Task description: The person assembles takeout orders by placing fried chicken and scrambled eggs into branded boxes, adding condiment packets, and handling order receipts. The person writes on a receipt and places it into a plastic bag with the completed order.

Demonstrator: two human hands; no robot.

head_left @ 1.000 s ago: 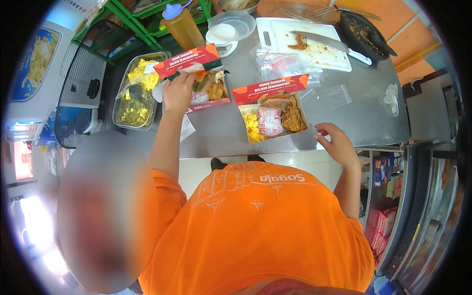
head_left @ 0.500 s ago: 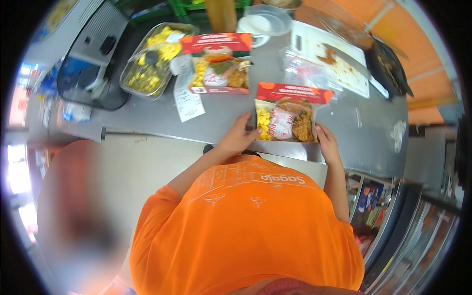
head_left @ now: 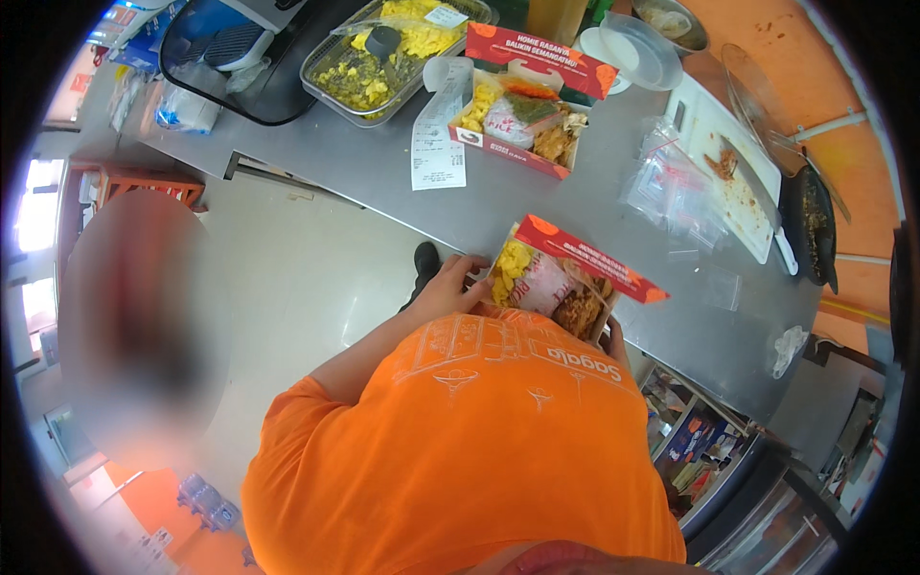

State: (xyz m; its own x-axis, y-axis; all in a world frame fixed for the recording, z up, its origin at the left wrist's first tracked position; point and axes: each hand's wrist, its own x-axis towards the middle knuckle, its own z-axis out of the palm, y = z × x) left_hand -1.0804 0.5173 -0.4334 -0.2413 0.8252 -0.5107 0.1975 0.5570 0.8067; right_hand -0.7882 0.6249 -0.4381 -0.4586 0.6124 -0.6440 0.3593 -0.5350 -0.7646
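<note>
Meal box lifted off the desk and drawn in close

Box [head_left: 561, 287] of food, open, with a red-and-orange lid and yellow rice, a white sachet and fried pieces inside, now sits tilted at the desk's near edge, right against the orange shirt. Half a second ago it lay flat on the steel, so it has come up and toward the body. The left hand [head_left: 450, 286] grips its 9 o'clock side, fingers curled on the rim. The right hand [head_left: 613, 335] is mostly hidden under the box at 4 o'clock; only fingertips show, and it seems to support the box from below.

At 12 o'clock from it a second open box [head_left: 522, 120] rests on the desk [head_left: 383, 163], untouched, with a paper receipt [head_left: 439, 144] at its 9 o'clock. Farther, at 11 o'clock, stands a metal tray [head_left: 383, 57] of yellow food. At 2 o'clock lie clear plastic bags [head_left: 671, 187] and a white cutting board [head_left: 738, 182].
</note>
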